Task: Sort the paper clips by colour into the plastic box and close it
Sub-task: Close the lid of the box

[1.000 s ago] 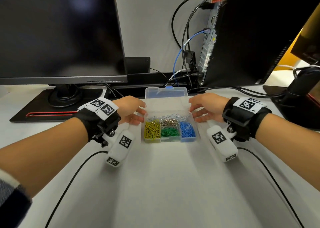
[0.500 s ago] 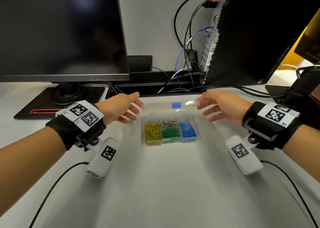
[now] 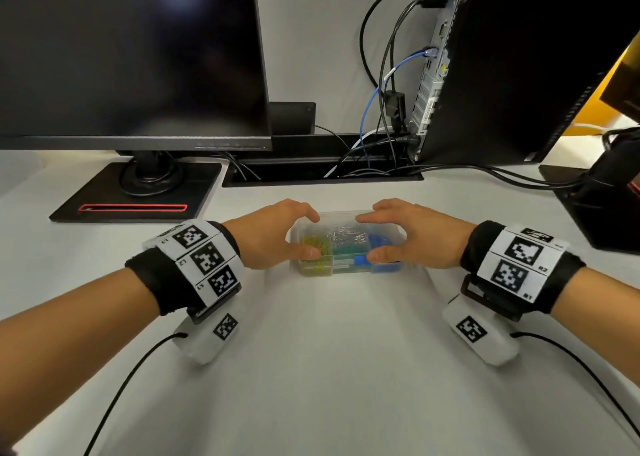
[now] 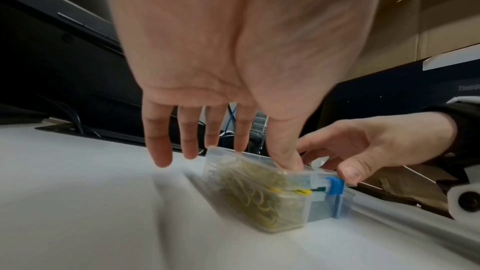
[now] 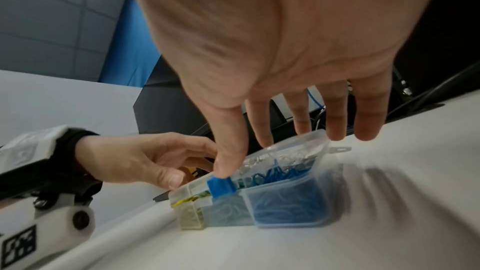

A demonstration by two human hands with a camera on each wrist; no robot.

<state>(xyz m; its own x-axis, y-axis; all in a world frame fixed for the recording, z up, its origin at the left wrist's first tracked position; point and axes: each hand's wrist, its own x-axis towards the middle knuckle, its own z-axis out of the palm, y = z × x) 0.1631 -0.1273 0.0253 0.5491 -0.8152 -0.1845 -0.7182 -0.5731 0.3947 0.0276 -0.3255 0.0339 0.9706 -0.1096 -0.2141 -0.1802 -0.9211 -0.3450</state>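
Observation:
The clear plastic box (image 3: 346, 265) sits mid-table with its lid down over yellow (image 3: 313, 244), green (image 3: 346, 249), blue (image 3: 381, 240) and silver paper clips (image 3: 346, 233), each colour in its own compartment. My left hand (image 3: 306, 235) spans the box's left end, thumb on the lid's front edge, index finger at the far edge. My right hand (image 3: 372, 237) holds the right end the same way. In the right wrist view the right thumb presses the lid just behind the blue latch (image 5: 221, 187). The left wrist view shows the left thumb (image 4: 288, 163) on the lid.
A dark monitor (image 3: 131, 57) on a black base (image 3: 135, 195) stands at the back left. A computer tower (image 3: 502, 67) with several cables (image 3: 381, 109) is at the back right, and a black stand (image 3: 602, 206) at the far right. Wrist-camera cables trail over the near table.
The lid lay open behind the box, then both hands lifted it forward. It is now down on the box, with both hands clasped over its ends.

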